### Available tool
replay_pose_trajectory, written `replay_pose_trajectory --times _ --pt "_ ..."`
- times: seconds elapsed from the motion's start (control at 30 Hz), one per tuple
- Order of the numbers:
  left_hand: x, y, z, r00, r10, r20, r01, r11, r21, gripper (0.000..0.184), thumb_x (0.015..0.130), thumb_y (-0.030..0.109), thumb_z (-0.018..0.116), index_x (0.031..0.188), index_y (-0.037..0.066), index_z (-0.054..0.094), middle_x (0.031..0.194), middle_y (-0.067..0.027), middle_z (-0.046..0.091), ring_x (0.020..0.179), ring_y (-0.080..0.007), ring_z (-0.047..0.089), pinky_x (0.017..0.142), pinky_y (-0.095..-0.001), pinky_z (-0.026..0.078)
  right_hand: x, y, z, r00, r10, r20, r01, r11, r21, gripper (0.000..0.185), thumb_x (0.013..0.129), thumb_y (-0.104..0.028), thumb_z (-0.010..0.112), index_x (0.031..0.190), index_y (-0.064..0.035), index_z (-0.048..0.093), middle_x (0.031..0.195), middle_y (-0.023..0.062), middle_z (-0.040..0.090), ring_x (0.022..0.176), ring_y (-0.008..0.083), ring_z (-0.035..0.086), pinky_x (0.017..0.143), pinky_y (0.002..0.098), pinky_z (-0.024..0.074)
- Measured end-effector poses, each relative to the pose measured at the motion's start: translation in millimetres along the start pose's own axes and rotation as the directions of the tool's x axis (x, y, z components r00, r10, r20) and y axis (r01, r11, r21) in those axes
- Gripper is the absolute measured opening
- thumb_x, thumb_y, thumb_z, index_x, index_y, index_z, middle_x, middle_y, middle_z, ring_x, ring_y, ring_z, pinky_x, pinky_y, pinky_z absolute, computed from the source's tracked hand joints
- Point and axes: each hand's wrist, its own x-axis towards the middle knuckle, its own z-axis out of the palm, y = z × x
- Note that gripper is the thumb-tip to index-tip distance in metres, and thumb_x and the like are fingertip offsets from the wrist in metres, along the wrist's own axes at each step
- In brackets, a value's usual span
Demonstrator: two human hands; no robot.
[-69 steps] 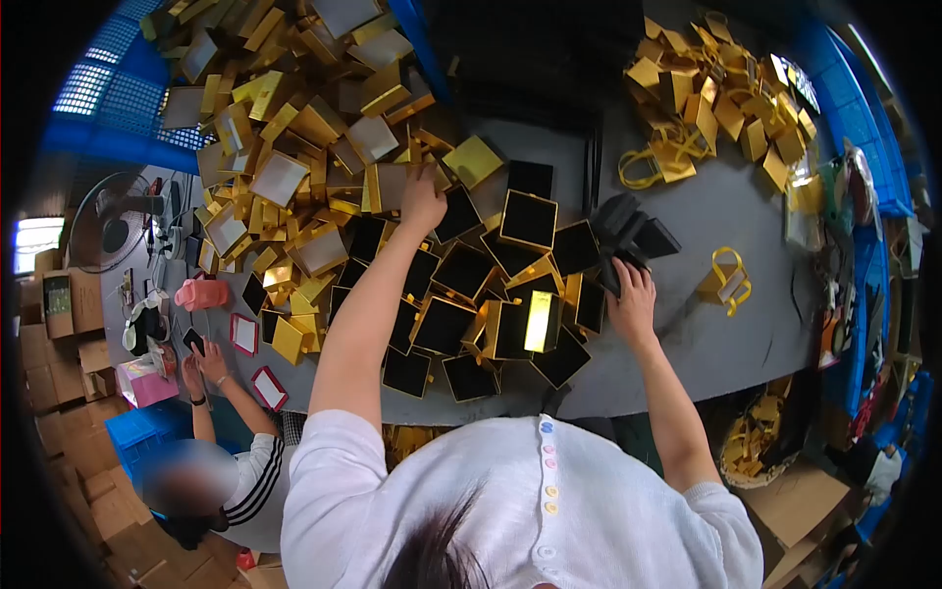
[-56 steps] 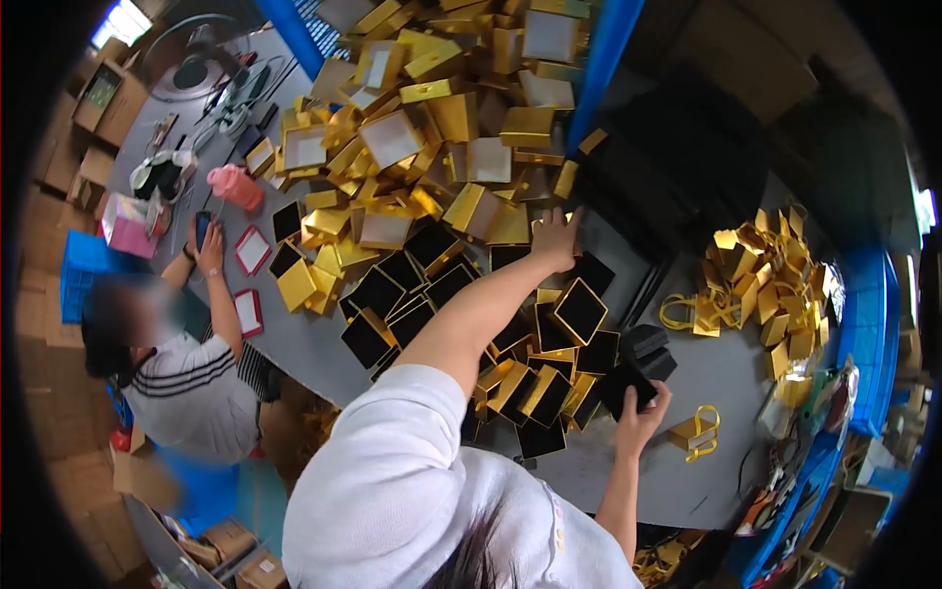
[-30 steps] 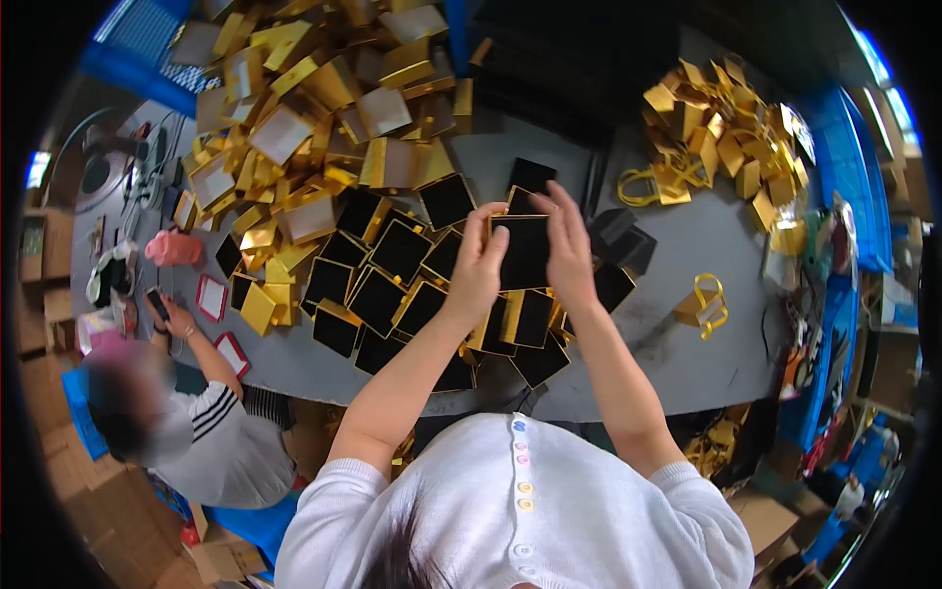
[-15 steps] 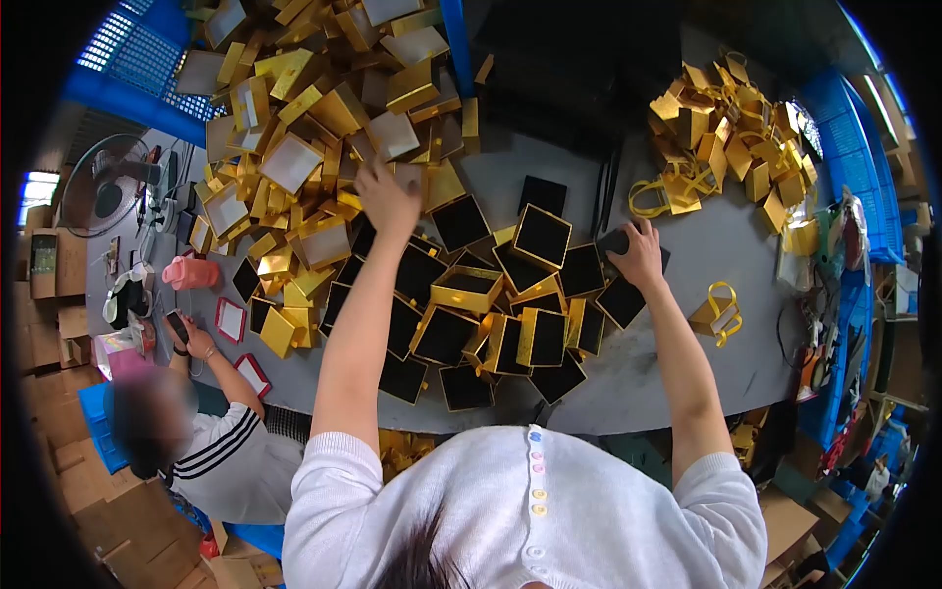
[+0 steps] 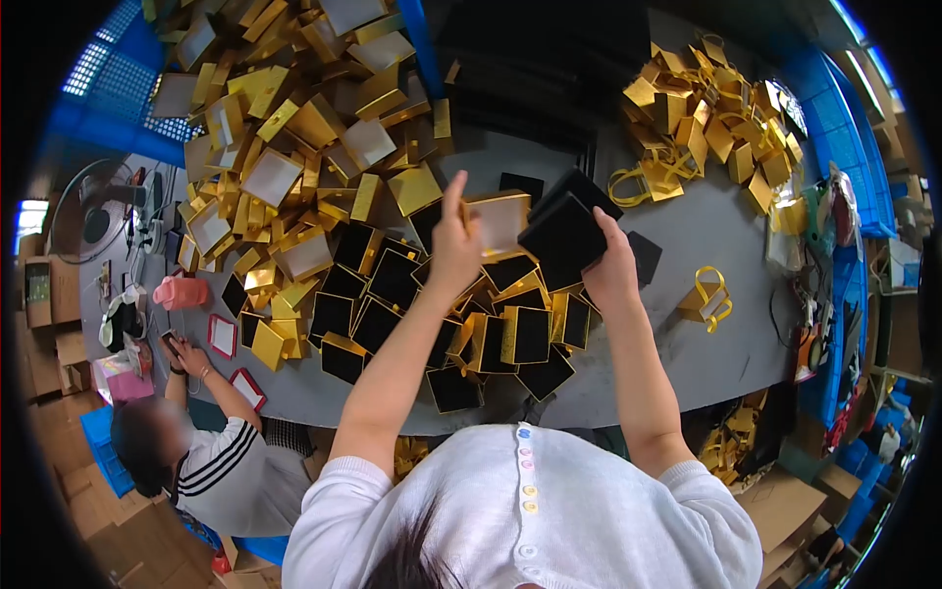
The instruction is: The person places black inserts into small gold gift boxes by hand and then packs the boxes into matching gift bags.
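Pale-lined gold box [image 5: 502,224] is pinched in left grip [image 5: 457,247], on the side facing right grip [image 5: 612,265], where black pads [image 5: 567,240] are clamped. Black-filled boxes [image 5: 528,336] are heaped toward surface's [image 5: 667,363] near edge.

gray tabletop [image 5: 731,368] holding heaped gold boxes [image 5: 270,179], black-and-gold boxes [image 5: 396,278] crowding the middle, gold bags [image 5: 692,139] lying right, pink bottle [image 5: 182,293] sitting left

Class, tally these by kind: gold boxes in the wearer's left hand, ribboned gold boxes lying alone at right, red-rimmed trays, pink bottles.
Gold box in left hand: 1
Ribboned gold box: 1
Red-rimmed trays: 2
Pink bottle: 1
Total: 5
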Motion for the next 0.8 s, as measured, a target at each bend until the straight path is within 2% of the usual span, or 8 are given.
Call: replay_pose_trajectory --times 0.07,0.1,0.13,0.2,0.53,0.6,0.73,0.8 --pt "-6 -3 18 0.993 0.111 0.028 -0.109 0.993 -0.053 0.053 0.1 0.023 0.045 0.147 0.011 0.024 0.131 -0.0231 0.051 0.12 -0.0354 0.053 0.101 -0.0424 0.042 17 17 -8 0.96 -0.228 0.16 0.276 0.855 -0.439 0.028 0.091 -0.022 0.062 0.11 -0.0019 0.062 0.101 0.0062 0.068 0.092 0.0144 0.063 0.081 0.027 0.0498" --pt "-8 0 21 0.993 0.02 0.118 0.008 0.972 -0.234 0.053 0.102 0.035 0.042 0.147 0.011 0.026 0.134 -0.0207 0.049 0.123 -0.0333 0.049 0.104 -0.0399 0.037 17 17 -3 0.897 -0.351 0.268 0.41 0.441 -0.798 0.032 0.092 -0.024 0.062 0.108 0.0041 0.061 0.093 0.0075 0.068 0.086 0.011 0.061 0.076 0.0241 0.0491" --pt "-11 4 22 0.994 0.019 0.109 0.008 0.971 -0.237 0.053 0.102 0.035 0.042 0.147 0.011 0.026 0.134 -0.0207 0.049 0.123 -0.0333 0.049 0.104 -0.0399 0.037 8 14 7 0.869 -0.407 0.281 0.429 0.338 -0.838 0.045 0.088 -0.032 0.066 0.101 0.0105 0.056 0.07 0.0143 0.06 0.072 0.018 0.059 0.068 0.0323 0.048" --pt "-17 12 23 0.997 -0.02 0.076 0.043 0.951 -0.306 0.052 0.103 0.038 0.035 0.146 0.009 0.027 0.148 -0.0147 0.034 0.139 -0.0271 0.03 0.114 -0.0372 0.023 -14 7 27 0.794 -0.506 0.337 0.402 0.023 -0.915 0.038 0.089 -0.028 0.063 0.106 0.0047 0.057 0.078 0.0189 0.063 0.076 0.0317 0.063 0.07 0.0385 0.0487" --pt "-35 17 34 0.981 0.137 -0.14 -0.173 0.942 -0.289 0.046 0.104 0.034 0.035 0.139 0.004 0.034 0.133 -0.0179 0.049 0.12 -0.0281 0.051 0.101 -0.0361 0.038 -17 11 32 0.734 -0.282 0.618 0.57 -0.239 -0.786 0.03 0.095 -0.016 0.051 0.122 -0.0176 0.062 0.092 0.011 0.055 0.077 0.0292 0.06 0.067 0.0379 0.0487" --pt "-41 19 32 0.999 -0.003 -0.039 -0.011 0.93 -0.368 0.042 0.104 0.033 0.036 0.135 0.004 0.04 0.125 -0.016 0.054 0.113 -0.0261 0.054 0.097 -0.0355 0.041 -22 14 34 0.681 -0.255 0.687 0.61 -0.323 -0.724 0.032 0.094 -0.015 0.052 0.125 -0.0184 0.061 0.095 0.0109 0.053 0.078 0.0276 0.059 0.068 0.0373 0.0488" --pt "-34 19 27 0.955 0.115 -0.272 -0.21 0.913 -0.35 0.034 0.102 0.029 0.043 0.127 0.007 0.048 0.105 -0.0064 0.058 0.085 -0.0139 0.053 0.08 -0.0254 0.043 -24 30 34 0.442 -0.621 0.647 0.603 -0.328 -0.727 0.041 0.082 -0.014 0.069 0.123 -0.0147 0.062 0.098 0.0123 0.053 0.081 0.0269 0.06 0.063 0.0353 0.0495" --pt "-38 26 20 0.986 -0.077 -0.145 -0.015 0.834 -0.552 0.03 0.101 0.03 0.047 0.12 0.007 0.055 0.089 -0.0002 0.055 0.074 -0.0083 0.046 0.069 -0.0216 0.039 -21 36 35 0.395 -0.64 0.66 0.714 -0.238 -0.658 0.027 0.079 -0.005 0.07 0.106 -0.0054 0.065 0.079 0.0078 0.053 0.062 0.0203 0.053 0.057 0.0313 0.0457"
